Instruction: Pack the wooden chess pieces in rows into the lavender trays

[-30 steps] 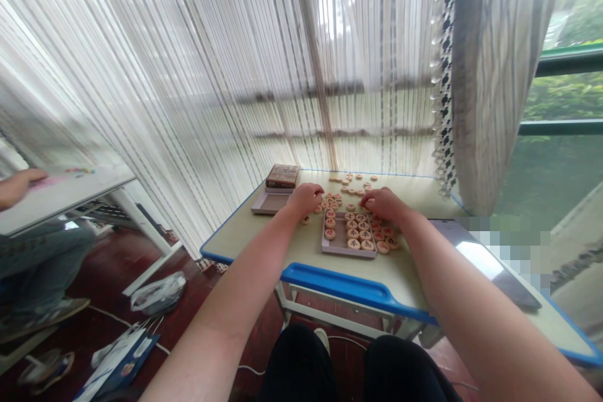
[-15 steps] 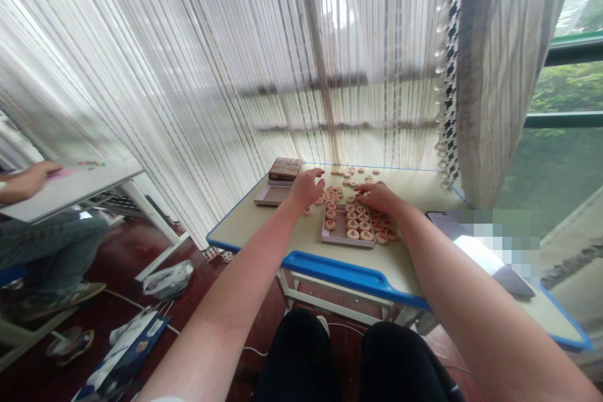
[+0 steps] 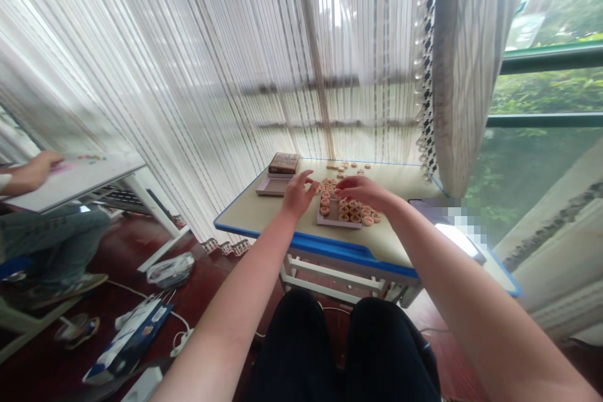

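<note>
The tray [image 3: 338, 223] lies flat on the worktop [image 3: 254, 213], its low walls presumably keeping the inner pieces [image 3: 344, 217] in columns, faces up for easy reading. The left hand [image 3: 298, 195], thumb and fingers parted, is just beside loose pieces [image 3: 325, 187]; the right hand [image 3: 362, 191] arches over the tray's far side, any pinched piece impossible to tell.
</note>
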A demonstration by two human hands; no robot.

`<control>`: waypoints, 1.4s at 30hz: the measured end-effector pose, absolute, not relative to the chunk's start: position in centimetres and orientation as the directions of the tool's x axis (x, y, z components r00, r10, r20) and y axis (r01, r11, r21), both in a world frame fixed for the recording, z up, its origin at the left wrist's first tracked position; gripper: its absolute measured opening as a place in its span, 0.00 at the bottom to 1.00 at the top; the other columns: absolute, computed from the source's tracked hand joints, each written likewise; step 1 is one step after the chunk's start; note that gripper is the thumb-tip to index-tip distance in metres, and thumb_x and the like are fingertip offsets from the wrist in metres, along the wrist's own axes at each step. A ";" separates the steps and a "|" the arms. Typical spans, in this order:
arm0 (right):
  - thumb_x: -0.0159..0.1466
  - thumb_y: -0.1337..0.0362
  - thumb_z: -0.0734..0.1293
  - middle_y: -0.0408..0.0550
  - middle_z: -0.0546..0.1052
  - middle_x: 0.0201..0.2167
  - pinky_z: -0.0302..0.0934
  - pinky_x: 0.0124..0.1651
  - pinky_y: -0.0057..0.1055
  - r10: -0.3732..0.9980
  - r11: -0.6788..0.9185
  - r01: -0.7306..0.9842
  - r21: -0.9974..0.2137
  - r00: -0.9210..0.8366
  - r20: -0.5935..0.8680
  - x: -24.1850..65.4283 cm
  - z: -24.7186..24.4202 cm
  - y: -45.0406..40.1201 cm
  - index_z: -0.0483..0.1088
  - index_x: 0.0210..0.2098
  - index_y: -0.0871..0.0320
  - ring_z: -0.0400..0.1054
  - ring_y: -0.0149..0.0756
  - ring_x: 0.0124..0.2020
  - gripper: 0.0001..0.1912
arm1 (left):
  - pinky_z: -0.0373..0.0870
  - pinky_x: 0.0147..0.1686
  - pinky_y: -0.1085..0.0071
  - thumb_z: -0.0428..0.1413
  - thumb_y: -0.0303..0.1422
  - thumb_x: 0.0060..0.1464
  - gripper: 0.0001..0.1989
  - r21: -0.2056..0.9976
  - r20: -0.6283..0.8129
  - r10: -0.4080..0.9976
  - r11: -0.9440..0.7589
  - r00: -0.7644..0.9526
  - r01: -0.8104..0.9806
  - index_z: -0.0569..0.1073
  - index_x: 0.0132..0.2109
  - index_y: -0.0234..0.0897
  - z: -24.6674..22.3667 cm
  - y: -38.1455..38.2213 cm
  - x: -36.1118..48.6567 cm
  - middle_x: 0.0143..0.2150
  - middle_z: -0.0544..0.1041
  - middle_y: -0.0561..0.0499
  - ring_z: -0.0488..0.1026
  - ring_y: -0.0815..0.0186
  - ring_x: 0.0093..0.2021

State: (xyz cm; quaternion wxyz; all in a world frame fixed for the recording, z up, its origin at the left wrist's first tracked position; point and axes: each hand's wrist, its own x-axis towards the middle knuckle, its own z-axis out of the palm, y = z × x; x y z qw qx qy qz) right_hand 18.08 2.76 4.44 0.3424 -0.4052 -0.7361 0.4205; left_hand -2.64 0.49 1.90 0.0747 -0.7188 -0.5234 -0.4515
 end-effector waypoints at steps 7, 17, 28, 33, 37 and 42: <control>0.54 0.56 0.65 0.48 0.75 0.32 0.62 0.36 0.31 0.807 0.584 0.426 -0.691 -0.218 0.548 18.1 3.3 1.5 0.72 0.36 0.59 0.68 0.34 0.32 0.15 | 0.67 0.44 0.70 0.49 0.35 0.55 0.22 0.336 0.696 0.713 -0.430 0.087 0.838 0.60 0.57 0.40 1.5 -0.3 -1.3 0.48 0.72 0.47 0.70 0.68 0.42; 0.50 0.57 0.69 0.48 0.75 0.34 0.64 0.40 0.32 0.894 0.389 -0.012 -0.921 -0.234 0.381 17.1 3.2 1.3 0.67 0.40 0.58 0.69 0.34 0.37 0.20 | 0.66 0.49 0.71 0.51 0.41 0.54 0.18 0.211 0.727 0.624 -0.602 0.288 0.770 0.68 0.50 0.39 1.9 -1.3 -0.3 0.47 0.73 0.48 0.70 0.67 0.47; 0.48 0.57 0.70 0.44 0.73 0.30 0.63 0.39 0.30 0.894 0.354 -0.028 -0.935 -0.286 0.346 16.2 3.2 1.1 0.69 0.31 0.58 0.68 0.31 0.33 0.14 | 0.68 0.46 0.69 0.50 0.37 0.55 0.12 0.270 0.777 0.583 -0.651 0.239 0.710 0.71 0.43 0.36 1.8 -0.9 -0.4 0.43 0.74 0.46 0.71 0.67 0.43; 0.48 0.57 0.71 0.45 0.74 0.30 0.63 0.39 0.30 0.911 0.293 -0.086 -0.952 -0.278 0.306 16.0 3.5 0.8 0.70 0.31 0.58 0.68 0.32 0.33 0.15 | 0.69 0.40 0.69 0.54 0.34 0.52 0.10 0.282 0.818 0.537 -0.687 0.207 0.670 0.71 0.42 0.36 1.8 -0.9 -0.4 0.40 0.74 0.47 0.70 0.67 0.38; 0.51 0.55 0.69 0.49 0.75 0.32 0.63 0.38 0.29 0.913 0.246 -0.214 -0.945 -0.276 0.300 16.5 3.6 1.4 0.72 0.32 0.59 0.69 0.33 0.34 0.14 | 0.67 0.34 0.73 0.56 0.32 0.47 0.08 0.375 0.768 0.619 -0.641 0.162 0.670 0.71 0.36 0.36 2.0 -0.7 -1.4 0.34 0.74 0.50 0.67 0.71 0.30; 0.53 0.53 0.66 0.48 0.74 0.27 0.59 0.27 0.25 0.950 0.307 -0.252 -0.918 0.022 0.312 18.1 3.0 3.6 0.71 0.28 0.60 0.67 0.30 0.27 0.15 | 0.62 0.28 0.75 0.58 0.34 0.43 0.09 0.501 0.536 0.805 -0.546 0.255 0.671 0.73 0.33 0.35 2.0 -0.5 -3.6 0.30 0.73 0.53 0.63 0.73 0.27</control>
